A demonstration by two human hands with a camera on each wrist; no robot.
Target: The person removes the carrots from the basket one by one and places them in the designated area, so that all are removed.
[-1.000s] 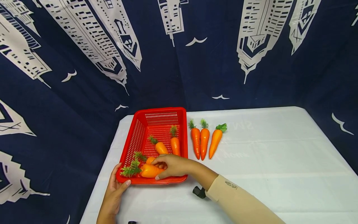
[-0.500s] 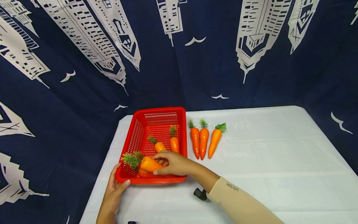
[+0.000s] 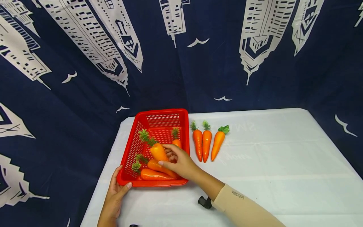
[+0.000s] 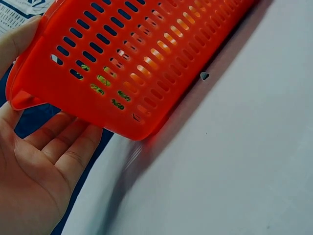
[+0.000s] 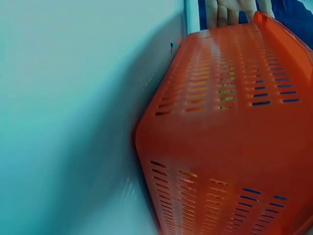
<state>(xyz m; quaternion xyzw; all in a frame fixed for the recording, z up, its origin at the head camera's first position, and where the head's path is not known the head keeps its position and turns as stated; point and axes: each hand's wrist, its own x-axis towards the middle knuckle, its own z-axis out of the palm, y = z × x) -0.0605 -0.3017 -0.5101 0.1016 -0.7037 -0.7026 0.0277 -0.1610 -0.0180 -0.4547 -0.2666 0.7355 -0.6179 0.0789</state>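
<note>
My right hand [image 3: 182, 162] pinches a yellow-orange carrot [image 3: 158, 152] between thumb and fingers, above the red basket [image 3: 185, 126]. Its green top points to the far left; my fingers cover its tip. Below it an orange carrot [image 3: 154, 174] and a yellower carrot [image 3: 158, 165] lie along the basket's near side. Another carrot [image 3: 177, 143] lies at the right wall, partly behind my hand. At the near left corner my left hand [image 3: 114, 194] grips the basket, thumb at the rim. In the left wrist view, the fingers [image 4: 73, 147] reach beneath the basket's edge.
Three carrots [image 3: 207, 142] lie side by side on the white table [image 3: 269, 164], just right of the basket. A small black object [image 3: 204, 202] is by the right forearm. Behind the table hangs a dark blue cloth [image 3: 210, 72] printed with buildings.
My right hand has lifted the yellow-orange carrot from the basket's near side and moved it away from me, uncovering the carrots beneath. My left hand stays on the corner.
</note>
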